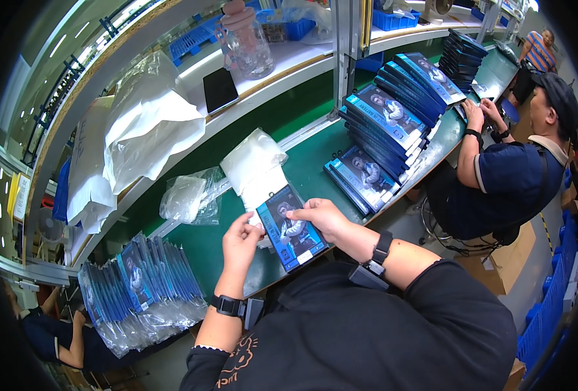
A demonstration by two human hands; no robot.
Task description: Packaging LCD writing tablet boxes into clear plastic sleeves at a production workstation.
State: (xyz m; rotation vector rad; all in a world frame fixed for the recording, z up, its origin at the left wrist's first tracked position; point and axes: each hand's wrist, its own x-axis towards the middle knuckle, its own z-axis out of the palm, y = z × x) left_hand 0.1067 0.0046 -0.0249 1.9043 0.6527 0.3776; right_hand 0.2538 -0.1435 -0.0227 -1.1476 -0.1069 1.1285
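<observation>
the right hand (321, 218) is clamped on a flat blue box (295, 242), thumb pressed on the printed front and the other fingers hidden behind. the left hand (239, 238) has its thumb and fingers bent at the box's left edge; whether they pinch it cannot be told. the box lies between the two hands, in front of the person's body, near the close edge of the green desk (315, 153).

it looks like thin card: probably light, fairly stiff, a little slick on the face, and easy to dent at the corners. the long sides seem the best hold; a hard thumb in the middle could bow the front.

just beyond its top end lie white bags (253, 161), with a crumpled clear bag (190, 197) to their left. bare desk shows between the box and the stacked boxes (370, 179) on the right. on the left, a row of bagged boxes (142, 280) limits sideways room, and the shelf (279, 83) bounds the far side.
</observation>
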